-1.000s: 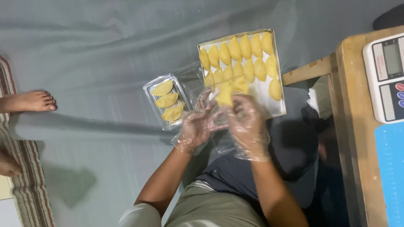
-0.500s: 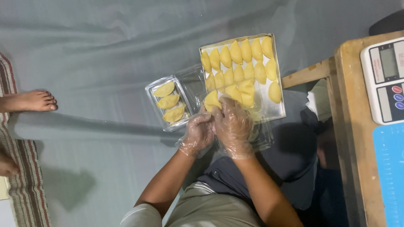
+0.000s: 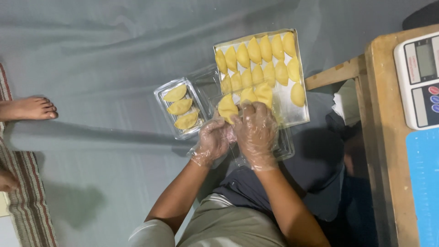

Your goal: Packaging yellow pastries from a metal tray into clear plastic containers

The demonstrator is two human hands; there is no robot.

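Note:
Both my hands wear thin clear plastic gloves. My left hand point(image 3: 212, 142) and my right hand point(image 3: 256, 130) meet over my lap and together hold one yellow half-moon pastry point(image 3: 227, 108) by its lower edge. Just beyond them lies a metal tray point(image 3: 292, 114) lined with white paper and filled with several more yellow pastries point(image 3: 256, 59). To the left stands an open clear plastic box point(image 3: 180, 107) with three pastries inside, its lid point(image 3: 206, 84) folded toward the tray. Another clear box point(image 3: 283, 146) sits partly hidden under my right hand.
Grey sheeting point(image 3: 105, 55) covers the floor. Another person's bare foot point(image 3: 27, 109) rests at the left beside a striped mat point(image 3: 32, 201). A wooden table point(image 3: 384, 137) at the right carries a white digital scale point(image 3: 418, 77) and a blue mat point(image 3: 423, 187).
My hands drew back from the tray toward my lap and lifted one pastry off the tray's near edge; it now sits between both hands.

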